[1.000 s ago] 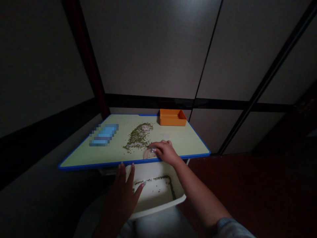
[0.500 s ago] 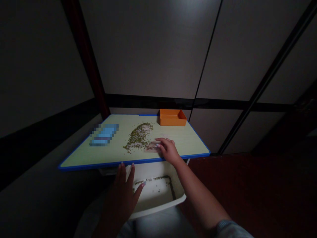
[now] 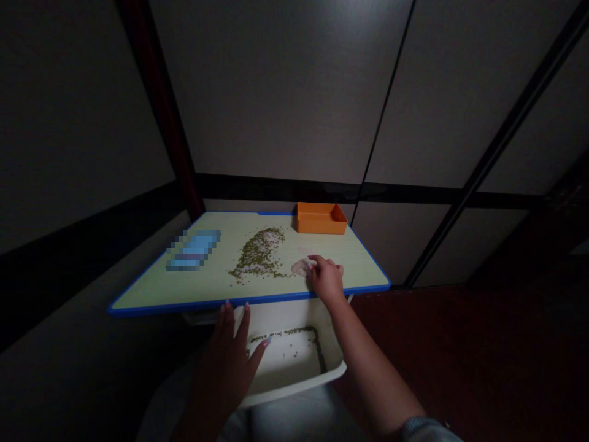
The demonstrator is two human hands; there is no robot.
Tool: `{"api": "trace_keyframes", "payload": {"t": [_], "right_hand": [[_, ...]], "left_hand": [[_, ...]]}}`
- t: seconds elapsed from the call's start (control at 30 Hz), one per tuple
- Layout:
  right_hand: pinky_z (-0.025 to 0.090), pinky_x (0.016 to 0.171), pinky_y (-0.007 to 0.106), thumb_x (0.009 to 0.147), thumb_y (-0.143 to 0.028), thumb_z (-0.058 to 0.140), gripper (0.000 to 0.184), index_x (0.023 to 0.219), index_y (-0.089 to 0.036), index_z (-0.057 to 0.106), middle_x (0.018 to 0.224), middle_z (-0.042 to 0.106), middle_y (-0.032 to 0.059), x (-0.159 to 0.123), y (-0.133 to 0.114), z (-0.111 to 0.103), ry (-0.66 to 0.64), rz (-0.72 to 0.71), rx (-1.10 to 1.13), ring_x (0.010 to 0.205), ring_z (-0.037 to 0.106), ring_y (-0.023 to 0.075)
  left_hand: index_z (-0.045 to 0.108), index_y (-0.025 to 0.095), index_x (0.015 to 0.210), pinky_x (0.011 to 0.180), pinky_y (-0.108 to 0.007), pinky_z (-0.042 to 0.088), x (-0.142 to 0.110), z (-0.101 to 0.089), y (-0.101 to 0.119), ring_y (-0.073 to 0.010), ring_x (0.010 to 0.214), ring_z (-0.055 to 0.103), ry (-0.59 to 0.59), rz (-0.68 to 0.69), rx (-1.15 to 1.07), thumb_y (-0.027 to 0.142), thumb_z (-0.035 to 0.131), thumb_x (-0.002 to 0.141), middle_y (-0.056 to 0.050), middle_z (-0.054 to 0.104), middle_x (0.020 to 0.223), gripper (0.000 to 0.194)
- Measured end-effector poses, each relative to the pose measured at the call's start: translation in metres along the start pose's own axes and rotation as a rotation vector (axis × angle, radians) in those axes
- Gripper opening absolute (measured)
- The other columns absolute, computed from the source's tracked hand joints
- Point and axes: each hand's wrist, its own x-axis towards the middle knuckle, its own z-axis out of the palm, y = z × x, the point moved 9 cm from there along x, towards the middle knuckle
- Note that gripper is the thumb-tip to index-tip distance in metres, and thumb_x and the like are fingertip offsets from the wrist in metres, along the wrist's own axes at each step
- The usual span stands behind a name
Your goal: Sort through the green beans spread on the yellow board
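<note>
Clear piece (image 3: 300,267) pointing left, grains (image 3: 256,254) diagonal

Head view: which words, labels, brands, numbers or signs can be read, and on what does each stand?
None can be read.
Blue item: pixelated, so any text is lost.
Pale piece in the right hand: too blurred to tell.
Orange box, white bin, table: no lettering I can make out.

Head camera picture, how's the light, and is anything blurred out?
Head view: dim overall, with a pale glare on the wall panel at the top; the left hand looks darker than the right hand; a blue patch at left is pixelated.
</note>
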Motion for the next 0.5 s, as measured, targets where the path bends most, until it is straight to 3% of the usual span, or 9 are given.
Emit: {"api": "trace_keyframes", "payload": {"t": [0.23,0.5], "right_hand": [[0.030,0.089,0.035,0.087,-0.020,0.051,0.031,0.114,-0.029,0.065,0.099,0.070,0.0035,-0.003,-0.010,0.003,-0.052,-0.153,0.111,0.096,0.056,0.0198],[0.033,0.087,0.035,0.080,-0.008,0.045,0.041,0.109,-0.028,0.068,0.100,0.070,0.0021,-0.003,0.000,-0.005,0.036,-0.093,0.153,0.099,0.055,0.0208]], "left_hand": [[0.041,0.009,0.139,0.105,-0.053,0.040,0.000,0.001,0.001,-0.0397,0.141,0.026,0.008,0.022,-0.007,0.053,0.047,0.084,-0.026,0.028,0.152,0.071],[0.038,0.010,0.141,0.106,-0.051,0.040,-0.001,-0.001,0.002,-0.0391,0.142,0.025,0.003,0.034,0.007,0.052,0.046,0.084,-0.026,0.029,0.152,0.071]]}}
